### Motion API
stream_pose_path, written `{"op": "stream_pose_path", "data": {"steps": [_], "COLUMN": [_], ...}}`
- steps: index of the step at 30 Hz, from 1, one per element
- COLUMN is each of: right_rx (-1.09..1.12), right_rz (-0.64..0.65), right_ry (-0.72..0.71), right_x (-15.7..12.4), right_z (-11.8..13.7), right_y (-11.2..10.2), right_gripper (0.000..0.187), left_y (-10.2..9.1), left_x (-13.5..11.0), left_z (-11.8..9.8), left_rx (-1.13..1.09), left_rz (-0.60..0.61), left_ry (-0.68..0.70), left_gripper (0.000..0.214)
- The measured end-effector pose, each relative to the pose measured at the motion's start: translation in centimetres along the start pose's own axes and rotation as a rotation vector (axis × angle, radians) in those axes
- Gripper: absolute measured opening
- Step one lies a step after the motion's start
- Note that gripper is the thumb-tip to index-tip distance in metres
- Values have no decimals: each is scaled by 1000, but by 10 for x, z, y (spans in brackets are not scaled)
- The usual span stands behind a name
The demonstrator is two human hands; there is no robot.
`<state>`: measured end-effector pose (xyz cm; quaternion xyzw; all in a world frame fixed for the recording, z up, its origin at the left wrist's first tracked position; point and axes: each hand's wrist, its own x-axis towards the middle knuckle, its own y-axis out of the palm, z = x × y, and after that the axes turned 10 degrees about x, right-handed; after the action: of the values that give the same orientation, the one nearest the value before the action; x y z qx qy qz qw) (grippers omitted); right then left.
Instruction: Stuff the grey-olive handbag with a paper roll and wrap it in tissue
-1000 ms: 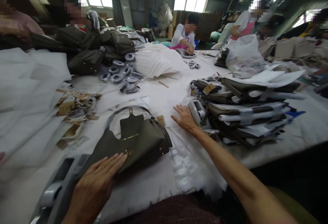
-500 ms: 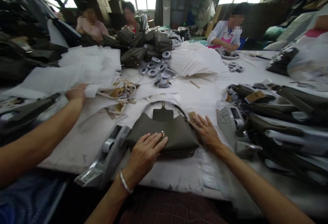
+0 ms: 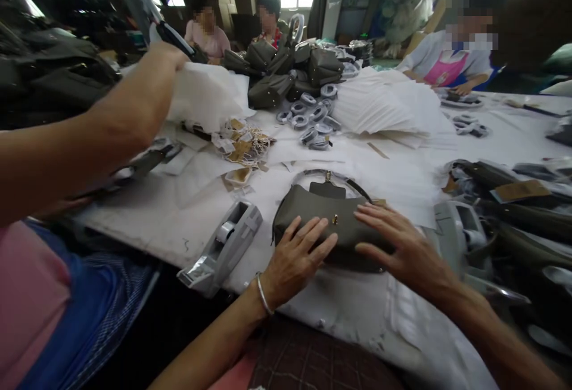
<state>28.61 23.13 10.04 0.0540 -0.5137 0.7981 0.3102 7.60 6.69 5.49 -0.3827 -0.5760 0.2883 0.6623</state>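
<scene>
A dark olive handbag (image 3: 319,205) lies on the white table in front of me, its curved handle (image 3: 308,174) and a flap tab (image 3: 328,190) pointing away. A small gold clasp (image 3: 335,220) shows on its front. My left hand (image 3: 297,259) rests on the bag's lower left front, fingers extended, with a silver bangle at the wrist. My right hand (image 3: 397,241) is over the bag's right side, fingers stretched and spread. Neither hand grips anything. The bag's lower right part is partly hidden by my right hand.
Grey tape dispensers stand left (image 3: 223,247) and right (image 3: 460,229) of the bag. Tags with strings (image 3: 245,144), wrapped rolls (image 3: 313,117) and white sheets (image 3: 384,104) lie beyond. More bags (image 3: 513,217) are piled right. A co-worker's arm (image 3: 134,104) reaches in from the left.
My right hand has moved from the bag's right edge onto its front. The view has turned left. The co-worker's arm at left is raised, with the white sheets lifted near it.
</scene>
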Motion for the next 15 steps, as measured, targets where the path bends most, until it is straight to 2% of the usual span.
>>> {"op": "stream_pose_path", "data": {"steps": [1,3,6,8,10,12,15], "right_rx": [-44,-129,-217,-261,-285,-294,-314], "right_rz": [97,208,205,174,159,151,141], "right_ry": [-61,-132,-177,-187,-209,-243,-265], "right_x": [1,-2,-11,-15,-18,-19,-17], "right_z": [8,12,3,-6,-12,-15,-14], "right_y": [8,27,49,56,58,58,57], "right_gripper": [57,68,68,67,65,62,61], "left_y": [-4,-12,-28,-38,-43,-39,-22], "left_x": [-10,-38,-95,-135,-167,-188,-199], "left_z": [3,7,12,15,18,22,27], "left_rx": [-7,-7,151,300,339,227,24], "left_rz": [-54,-166,-301,-364,-378,-343,-277], "left_ry": [-48,-136,-319,-548,-840,-1095,-1279], "left_gripper": [45,45,54,70,86,94,83]}}
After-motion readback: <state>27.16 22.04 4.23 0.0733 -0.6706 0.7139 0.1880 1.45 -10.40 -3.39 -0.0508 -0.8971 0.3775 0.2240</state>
